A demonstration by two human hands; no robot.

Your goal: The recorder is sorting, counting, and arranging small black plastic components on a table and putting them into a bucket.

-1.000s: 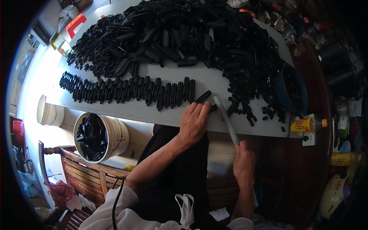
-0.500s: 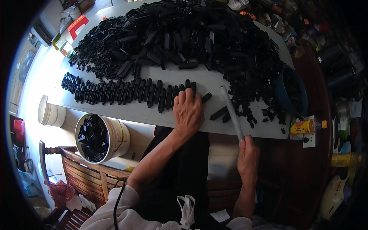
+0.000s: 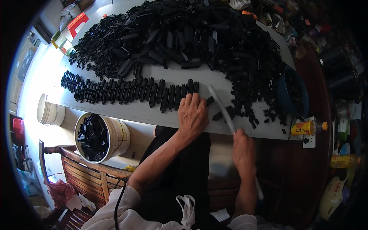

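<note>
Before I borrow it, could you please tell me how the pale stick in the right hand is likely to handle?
The pale stick is probably stiff, since it juts from the right hand nearly straight. It seems fairly light, as that hand alone grips it. It may roll if laid down, because it looks rodlike, though blur obscures its cross-section.

From the middle of the worktop (image 3: 153, 113), the heap of parts (image 3: 172, 30) sits at 12, the row of parts (image 3: 126, 92) runs out to 9, and the bowl (image 3: 283, 97) is at 3 by the edge. Left hand (image 3: 193, 117) is at the row's 3 o'clock end, right hand (image 3: 244, 149) off the front edge between 4 and 5. Off the worktop there's a filled bucket (image 3: 119, 134) at 8, chair (image 3: 84, 170) around 7:30, bottle (image 3: 304, 127) at 4.
</note>
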